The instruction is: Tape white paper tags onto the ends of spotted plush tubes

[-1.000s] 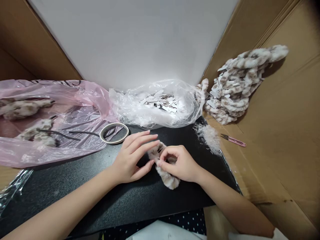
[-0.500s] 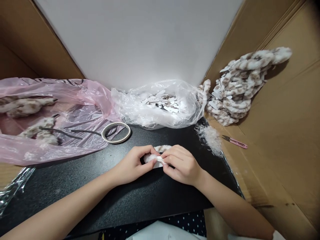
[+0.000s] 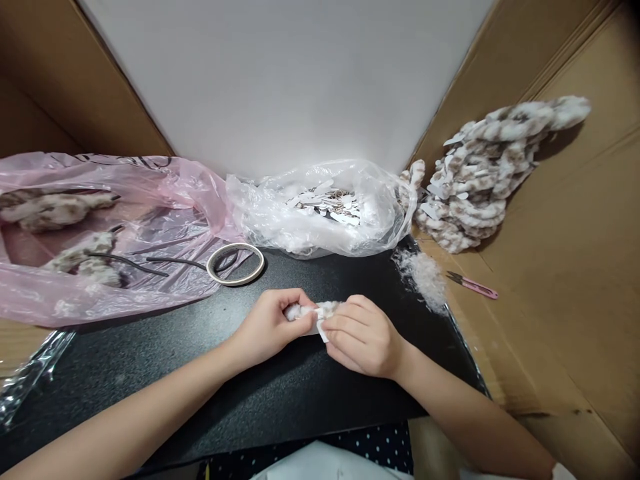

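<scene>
Near the middle of the black table [image 3: 200,373], my left hand [image 3: 280,327] pinches a fluffy white and brown piece [image 3: 327,309] between thumb and fingers. My right hand [image 3: 363,337] is closed on the same piece from the right, with its fingertips at a white paper tag [image 3: 323,331]. The tag hangs toward me between the two hands. Part of the fluffy piece is hidden behind the fingers.
Behind my hands lie a tape roll [image 3: 235,283], a pink bag [image 3: 150,293] with fluffy pieces, and a clear bag [image 3: 280,233] of white tags. Rightward are loose fluff [image 3: 425,277], pink snips [image 3: 479,288] and a fluffy heap [image 3: 480,173] against cardboard.
The fluffy piece sits flatter between my hands, and the white tag now sticks out toward me. My right hand has shifted slightly nearer to me. The whole view has moved a little.
</scene>
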Action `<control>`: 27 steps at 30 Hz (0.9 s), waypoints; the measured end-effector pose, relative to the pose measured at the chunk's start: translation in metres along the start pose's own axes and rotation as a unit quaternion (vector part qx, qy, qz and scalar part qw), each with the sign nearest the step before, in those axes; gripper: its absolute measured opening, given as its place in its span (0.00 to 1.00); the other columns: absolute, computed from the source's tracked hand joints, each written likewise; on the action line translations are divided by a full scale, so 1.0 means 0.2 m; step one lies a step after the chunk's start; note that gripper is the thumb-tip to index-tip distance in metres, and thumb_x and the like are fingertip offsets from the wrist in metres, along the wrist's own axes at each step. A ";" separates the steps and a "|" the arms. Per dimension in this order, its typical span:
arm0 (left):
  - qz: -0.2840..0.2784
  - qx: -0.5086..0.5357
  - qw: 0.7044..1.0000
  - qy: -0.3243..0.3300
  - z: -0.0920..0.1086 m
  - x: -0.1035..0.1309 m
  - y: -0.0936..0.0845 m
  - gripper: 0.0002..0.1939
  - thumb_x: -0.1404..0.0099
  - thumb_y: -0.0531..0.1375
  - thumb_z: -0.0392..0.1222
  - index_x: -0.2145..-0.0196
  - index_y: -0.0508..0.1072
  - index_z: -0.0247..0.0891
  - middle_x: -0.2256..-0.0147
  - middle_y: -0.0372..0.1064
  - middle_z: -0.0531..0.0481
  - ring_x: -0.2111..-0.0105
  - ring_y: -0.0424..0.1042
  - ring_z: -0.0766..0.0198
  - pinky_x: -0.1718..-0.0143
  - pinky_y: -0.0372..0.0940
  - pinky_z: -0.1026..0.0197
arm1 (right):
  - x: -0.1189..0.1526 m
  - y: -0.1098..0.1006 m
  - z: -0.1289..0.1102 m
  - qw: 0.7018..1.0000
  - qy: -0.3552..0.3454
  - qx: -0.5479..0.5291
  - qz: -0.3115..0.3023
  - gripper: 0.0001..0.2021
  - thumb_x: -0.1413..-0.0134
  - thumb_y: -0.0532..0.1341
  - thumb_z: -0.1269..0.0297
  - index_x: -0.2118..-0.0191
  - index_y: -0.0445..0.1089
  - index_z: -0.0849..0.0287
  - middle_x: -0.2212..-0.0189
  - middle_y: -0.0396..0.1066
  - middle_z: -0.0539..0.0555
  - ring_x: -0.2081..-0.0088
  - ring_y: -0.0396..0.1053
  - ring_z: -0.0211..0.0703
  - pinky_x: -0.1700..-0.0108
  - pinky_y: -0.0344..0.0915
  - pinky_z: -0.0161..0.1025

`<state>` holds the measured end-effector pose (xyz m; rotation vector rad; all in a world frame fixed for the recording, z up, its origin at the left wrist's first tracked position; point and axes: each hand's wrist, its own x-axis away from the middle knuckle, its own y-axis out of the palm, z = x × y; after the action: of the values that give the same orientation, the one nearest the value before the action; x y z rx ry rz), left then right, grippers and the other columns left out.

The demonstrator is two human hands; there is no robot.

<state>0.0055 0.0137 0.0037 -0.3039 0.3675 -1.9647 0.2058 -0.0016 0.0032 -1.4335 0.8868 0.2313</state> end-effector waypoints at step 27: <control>-0.037 -0.250 0.877 0.409 -0.09 0.01 0.01 0.09 0.34 0.53 0.28 0.70 0.65 0.37 0.71 0.69 0.50 0.70 0.66 0.65 0.63 0.63 0.61 | -0.04 0.01 0.07 0.664 0.566 -0.482 -0.085 0.14 0.64 0.72 0.63 0.77 0.67 0.63 0.82 0.67 0.46 0.80 0.61 0.31 0.76 0.57 0.31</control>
<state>0.0004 0.0119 -0.0131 0.2245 1.4398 -1.9648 0.2041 0.0152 0.0058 -2.7467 1.7572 -0.5230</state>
